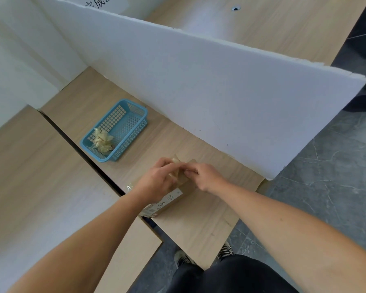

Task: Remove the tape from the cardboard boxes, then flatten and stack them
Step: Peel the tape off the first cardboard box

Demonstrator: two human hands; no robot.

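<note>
Both forearms are bare to past the elbow, with no sleeve, watch or ring showing on the hands. At six o'clock, dark trousers (230,275) hang above black-and-white striped sneakers (226,251) with pale soles.

Black Chinese characters stand on a white sheet (106,3) at the top edge, cut off by the frame; one reads "成", the rest cannot be told. The cardboard box (173,199) carries handwritten black marks and a white printed label (149,211), both too blurred to read.
</note>
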